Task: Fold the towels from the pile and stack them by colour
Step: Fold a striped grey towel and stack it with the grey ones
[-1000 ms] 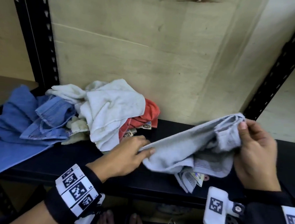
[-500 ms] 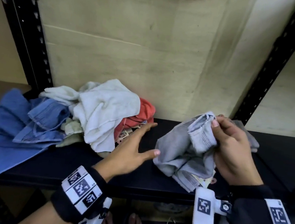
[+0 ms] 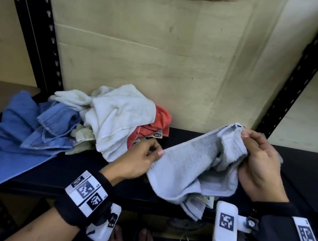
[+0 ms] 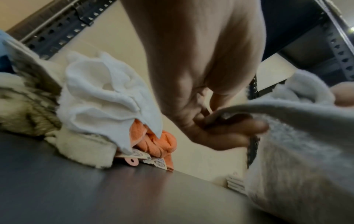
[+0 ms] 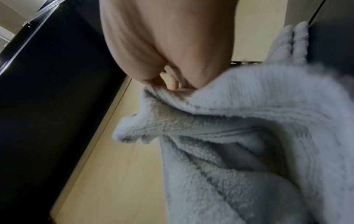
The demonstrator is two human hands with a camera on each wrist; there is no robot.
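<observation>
A light grey towel [image 3: 189, 161] hangs crumpled between both hands above the black shelf [image 3: 73, 170]. My left hand [image 3: 151, 154] pinches its left edge, as the left wrist view shows with fingers [image 4: 226, 128] curled on the grey towel [image 4: 306, 136]. My right hand [image 3: 248, 145] grips the towel's upper right corner; the right wrist view shows the grey towel [image 5: 249, 136] bunched under my right hand [image 5: 168, 84]. The pile lies at the left: a white towel [image 3: 120, 115], an orange-red towel [image 3: 153, 127], blue towels [image 3: 18, 137] and a cream towel [image 3: 82, 134].
Black perforated shelf uprights [image 3: 36, 42] stand at the left and right [image 3: 292, 84], with a plywood back panel [image 3: 151, 42] behind. Paper tags [image 3: 157, 135] stick out of the pile. Bare feet [image 3: 144, 236] show below the shelf's front edge.
Half a second ago my left hand was open and off the towel; now it pinches the towel's left edge again. The towel is stretched out between both hands rather than bunched by the right.
</observation>
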